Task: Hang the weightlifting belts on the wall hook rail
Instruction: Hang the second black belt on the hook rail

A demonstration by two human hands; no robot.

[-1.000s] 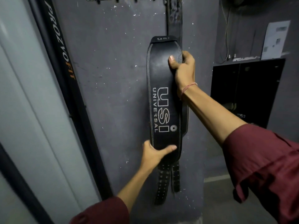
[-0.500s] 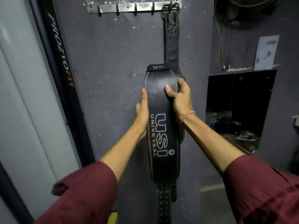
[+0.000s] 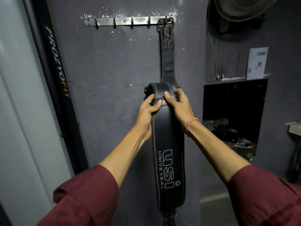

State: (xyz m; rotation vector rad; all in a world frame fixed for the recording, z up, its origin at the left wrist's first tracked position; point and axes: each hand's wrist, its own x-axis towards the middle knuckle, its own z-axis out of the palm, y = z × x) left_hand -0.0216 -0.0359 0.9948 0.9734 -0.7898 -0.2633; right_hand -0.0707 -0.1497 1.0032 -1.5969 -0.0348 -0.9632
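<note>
Belt (image 3: 168, 144) is smooth black leather with a soft sheen, pale stitching down both edges and a flat printed logo. The strap (image 3: 167, 54) higher up looks way more worn: matt, scuffed, with brownish rubbed patches just under the buckle (image 3: 166, 22), which is dull dark metal. Rail (image 3: 130, 21) in the upper middle of the frame is bare metal, tarnished and blotchy. Wall (image 3: 105, 70) is matt grey paint, a bit rough, chipped to white flecks around the rail. My sleeves (image 3: 86, 193) are plain maroon cloth, matt and creased. Thin pink thread (image 3: 192, 123) on my right wrist. Flat paper sheet (image 3: 257, 62) at right.
</note>
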